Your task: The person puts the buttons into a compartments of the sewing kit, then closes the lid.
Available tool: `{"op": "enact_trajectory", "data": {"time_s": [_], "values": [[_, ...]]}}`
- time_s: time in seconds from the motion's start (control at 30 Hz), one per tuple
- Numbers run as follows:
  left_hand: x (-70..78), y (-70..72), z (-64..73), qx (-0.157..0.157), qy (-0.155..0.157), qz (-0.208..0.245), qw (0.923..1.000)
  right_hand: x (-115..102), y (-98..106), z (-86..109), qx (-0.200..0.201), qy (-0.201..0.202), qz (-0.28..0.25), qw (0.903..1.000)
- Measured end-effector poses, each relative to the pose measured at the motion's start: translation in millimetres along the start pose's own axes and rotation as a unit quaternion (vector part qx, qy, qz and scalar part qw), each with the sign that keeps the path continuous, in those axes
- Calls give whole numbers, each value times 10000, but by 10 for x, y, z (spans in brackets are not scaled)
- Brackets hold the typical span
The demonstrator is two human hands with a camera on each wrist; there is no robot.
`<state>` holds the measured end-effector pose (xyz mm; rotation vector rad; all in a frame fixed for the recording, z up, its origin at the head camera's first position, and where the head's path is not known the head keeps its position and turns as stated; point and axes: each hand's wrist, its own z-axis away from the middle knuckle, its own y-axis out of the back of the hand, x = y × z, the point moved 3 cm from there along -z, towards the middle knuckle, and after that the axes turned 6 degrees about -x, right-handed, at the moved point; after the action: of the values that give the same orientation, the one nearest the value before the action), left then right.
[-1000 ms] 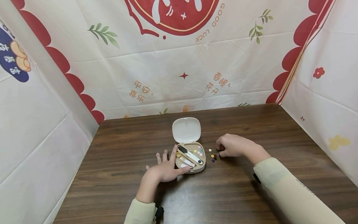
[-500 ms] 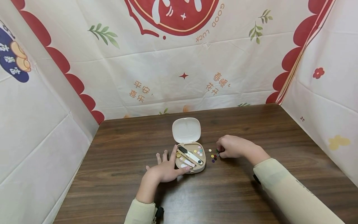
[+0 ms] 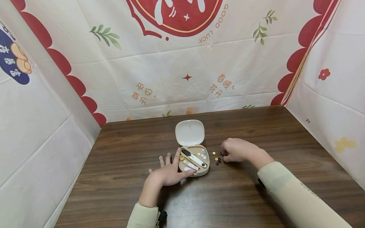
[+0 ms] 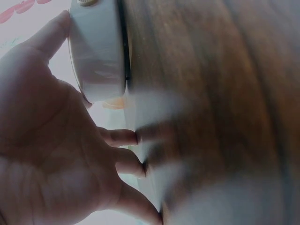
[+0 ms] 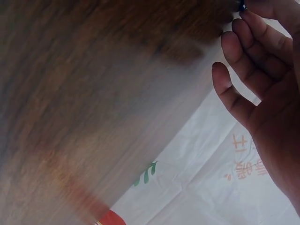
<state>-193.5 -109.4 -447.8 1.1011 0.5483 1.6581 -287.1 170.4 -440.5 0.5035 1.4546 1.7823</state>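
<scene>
An open sewing-kit case (image 3: pixel 203 172) stands on the table, its white lid (image 3: pixel 190 132) tipped back. My left hand (image 3: pixel 167 173) rests against it with fingers spread, thumb at the front edge and index finger along the left side; the left wrist view shows the case wall (image 4: pixel 96 54) beside this hand. Right of the case lie several small loose buttons (image 3: pixel 216 159). Over them, my right hand (image 3: pixel 238 150) has thumb and index finger together on a small dark button (image 5: pixel 242 6), mostly hidden. Its other fingers curl loosely in the right wrist view.
Inside the case lie a long black-and-white tool (image 3: pixel 194 158), a yellow ring-shaped piece (image 3: pixel 182 157), a small patterned strip (image 3: pixel 190 164) and several pale buttons (image 3: pixel 202 155). Printed cloth (image 3: pixel 171 63) hangs behind the wooden table (image 3: pixel 122 190) and at both sides.
Both hands stay nearly where they were. The right hand has shifted very slightly toward me beside the loose buttons; the case has not moved.
</scene>
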Motion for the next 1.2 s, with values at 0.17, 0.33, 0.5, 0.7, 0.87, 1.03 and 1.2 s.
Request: {"op": "enact_trajectory", "data": {"time_s": [0.17,0.33,0.5,0.7,0.87,1.03,1.2], "values": [[-2,0,0,-5,7,-3,10000,-6,-15,-3,144,138,148,9997],[-4,-1,-3,1,6,-5,10000,-10,-14,-3,224,211,187,9994],[-3,-4,-5,9,3,6,10000,-25,20,9,345,284,-4,9990],[-5,-7,-6,-2,-12,0,10000,-29,71,14,497,354,-153,9980],[0,-5,-1,-12,-20,-13,10000,-49,100,16,641,482,-55,9968],[3,-7,3,-22,-20,-15,10000,-71,122,28,735,538,-47,9958],[1,-10,6,-22,4,-12,10000,-110,156,50,805,572,-27,9951]]}}
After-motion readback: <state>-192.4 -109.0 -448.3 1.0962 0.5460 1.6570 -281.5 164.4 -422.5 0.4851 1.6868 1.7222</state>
